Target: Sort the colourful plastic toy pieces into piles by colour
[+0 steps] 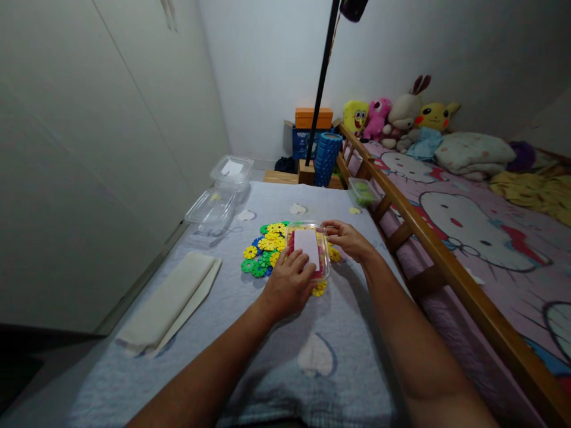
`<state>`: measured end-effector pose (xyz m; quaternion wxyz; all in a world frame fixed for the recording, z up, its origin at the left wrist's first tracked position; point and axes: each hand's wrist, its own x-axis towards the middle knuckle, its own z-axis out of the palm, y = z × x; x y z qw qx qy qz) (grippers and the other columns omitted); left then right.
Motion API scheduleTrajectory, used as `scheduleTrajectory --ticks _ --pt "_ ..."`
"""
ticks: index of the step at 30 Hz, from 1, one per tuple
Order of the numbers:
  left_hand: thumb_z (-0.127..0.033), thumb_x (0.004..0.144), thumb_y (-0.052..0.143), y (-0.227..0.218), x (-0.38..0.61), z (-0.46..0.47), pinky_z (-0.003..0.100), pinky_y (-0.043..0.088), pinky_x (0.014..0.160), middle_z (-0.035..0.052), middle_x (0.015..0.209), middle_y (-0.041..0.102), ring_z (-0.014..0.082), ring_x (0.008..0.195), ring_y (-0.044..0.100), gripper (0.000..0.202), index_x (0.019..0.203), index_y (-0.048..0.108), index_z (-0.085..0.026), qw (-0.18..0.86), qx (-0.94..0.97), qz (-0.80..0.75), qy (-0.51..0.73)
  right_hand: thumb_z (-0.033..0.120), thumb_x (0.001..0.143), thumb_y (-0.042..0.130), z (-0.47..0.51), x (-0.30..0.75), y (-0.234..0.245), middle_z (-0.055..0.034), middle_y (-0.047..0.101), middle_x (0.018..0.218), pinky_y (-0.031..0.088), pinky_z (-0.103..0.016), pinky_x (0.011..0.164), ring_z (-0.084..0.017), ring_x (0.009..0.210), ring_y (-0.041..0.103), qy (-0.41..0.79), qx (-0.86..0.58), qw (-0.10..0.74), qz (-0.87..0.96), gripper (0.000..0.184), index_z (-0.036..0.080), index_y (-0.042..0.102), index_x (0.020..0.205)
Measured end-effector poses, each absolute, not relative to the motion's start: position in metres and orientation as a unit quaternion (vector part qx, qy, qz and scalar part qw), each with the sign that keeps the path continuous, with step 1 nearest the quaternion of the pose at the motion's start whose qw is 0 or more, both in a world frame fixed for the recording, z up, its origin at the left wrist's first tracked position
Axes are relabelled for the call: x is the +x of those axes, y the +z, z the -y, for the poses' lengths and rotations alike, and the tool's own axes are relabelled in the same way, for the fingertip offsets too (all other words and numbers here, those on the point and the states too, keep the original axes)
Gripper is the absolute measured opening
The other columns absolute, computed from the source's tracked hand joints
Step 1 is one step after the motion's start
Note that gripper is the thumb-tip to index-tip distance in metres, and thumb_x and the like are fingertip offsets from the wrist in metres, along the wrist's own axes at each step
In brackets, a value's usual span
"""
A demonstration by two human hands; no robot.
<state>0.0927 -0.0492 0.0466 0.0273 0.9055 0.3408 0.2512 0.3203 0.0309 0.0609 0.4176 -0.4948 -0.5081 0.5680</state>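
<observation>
A clear plastic box (307,229) with a white label on its lid sits on the blue quilted mat (285,356), filled with red and yellow pieces. My left hand (288,284) rests on its near left corner, fingers bent over the lid. At the box's far right edge, my right hand (348,238) grips with curled fingers. Yellow, green and blue flower-shaped plastic discs (264,249) lie spread on the mat to the left of the box and under it.
Two empty clear containers (220,190) stand at the far left. A folded cream cloth (172,300) lies at the left. A small box of green pieces (362,193) sits by the wooden bed rail (446,261). A black pole (322,77) rises behind.
</observation>
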Motion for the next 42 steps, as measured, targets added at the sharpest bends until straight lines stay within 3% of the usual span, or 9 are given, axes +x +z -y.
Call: scheduleTrajectory --ticks 10,17,22,25,28,30,34,36,42 --pt "-0.041 0.087 0.064 0.049 0.094 0.046 0.055 0.037 0.113 0.0112 0.114 0.063 0.0291 0.117 0.057 0.028 0.107 0.061 -0.021 0.033 0.894 -0.346 0.283 0.031 0.064 0.084 -0.017 0.315 0.060 -0.0053 0.075 0.112 0.056 -0.030 0.080 -0.020 0.098 0.070 0.565 -0.504 0.450 0.474 0.045 0.023 0.062 0.102" --pt "-0.040 0.088 0.065 0.049 0.099 0.049 0.051 0.049 0.103 0.0125 0.111 0.064 0.0305 0.115 0.059 0.027 0.105 0.060 -0.020 -0.009 0.873 -0.353 0.335 0.040 0.068 0.080 -0.010 0.310 0.068 -0.0031 0.074 0.107 0.053 -0.028 0.085 -0.017 0.097 0.067 0.539 -0.511 0.446 0.499 0.043 0.020 0.063 0.101" --pt "-0.030 0.096 0.054 0.047 0.095 0.052 0.041 0.054 0.093 0.0093 0.099 0.067 0.0238 0.102 0.063 0.013 0.097 0.062 -0.019 -0.027 0.875 -0.336 0.347 0.044 0.067 0.078 -0.006 0.302 0.064 -0.0042 0.072 0.107 0.053 -0.030 0.085 -0.019 0.099 0.066 0.518 -0.512 0.466 0.503 0.044 0.021 0.063 0.100" --pt "-0.022 0.099 0.049 0.046 0.092 0.052 0.037 0.055 0.088 0.0072 0.092 0.067 0.0202 0.093 0.065 0.016 0.091 0.063 -0.019 -0.041 0.876 -0.332 0.346 0.042 0.065 0.079 -0.003 0.299 0.054 -0.0048 0.070 0.112 0.054 -0.031 0.085 -0.020 0.101 0.065 0.494 -0.506 0.502 0.498 0.047 0.023 0.062 0.104" --pt "-0.021 0.099 0.049 0.044 0.090 0.051 0.035 0.055 0.085 0.0070 0.091 0.068 0.0196 0.091 0.065 0.018 0.089 0.063 -0.019 -0.059 0.866 -0.336 0.365 0.039 0.064 0.077 0.004 0.298 0.044 -0.0048 0.068 0.110 0.056 -0.029 0.075 -0.018 0.093 0.065 0.415 -0.557 0.541 0.475 0.048 0.024 0.060 0.106" --pt "-0.022 0.099 0.050 0.043 0.090 0.051 0.034 0.055 0.084 0.0069 0.090 0.069 0.0194 0.090 0.066 0.018 0.088 0.063 -0.019 -0.061 0.858 -0.343 0.376 0.041 0.065 0.074 0.014 0.297 0.041 -0.0028 0.068 0.097 0.053 -0.025 0.059 -0.016 0.077 0.063 0.366 -0.609 0.544 0.447 0.040 0.023 0.059 0.098" --pt "-0.024 0.099 0.051 0.042 0.091 0.049 0.033 0.055 0.082 0.0061 0.089 0.070 0.0188 0.088 0.066 0.019 0.086 0.064 -0.020 -0.056 0.851 -0.353 0.386 0.050 0.069 0.070 0.040 0.284 0.044 0.0043 0.058 0.060 0.035 -0.020 0.034 -0.011 0.044 0.050 0.439 -0.638 0.462 0.432 0.033 0.022 0.053 0.078" --pt "-0.024 0.099 0.052 0.042 0.092 0.049 0.032 0.055 0.081 0.0058 0.087 0.070 0.0188 0.086 0.066 0.019 0.085 0.064 -0.020 -0.051 0.849 -0.351 0.392 0.051 0.068 0.072 0.051 0.273 0.047 0.0059 0.056 0.052 0.034 -0.020 0.033 -0.010 0.038 0.047 0.497 -0.611 0.439 0.433 0.035 0.023 0.052 0.075" --pt "-0.025 0.098 0.053 0.044 0.094 0.050 0.032 0.054 0.079 0.0051 0.085 0.069 0.0178 0.084 0.065 0.019 0.083 0.065 -0.020 -0.002 0.837 -0.354 0.417 0.046 0.064 0.076 0.059 0.251 0.052 0.0038 0.061 0.054 0.043 -0.019 0.037 -0.010 0.041 0.054 0.539 -0.566 0.508 0.362 0.037 0.023 0.048 0.073"
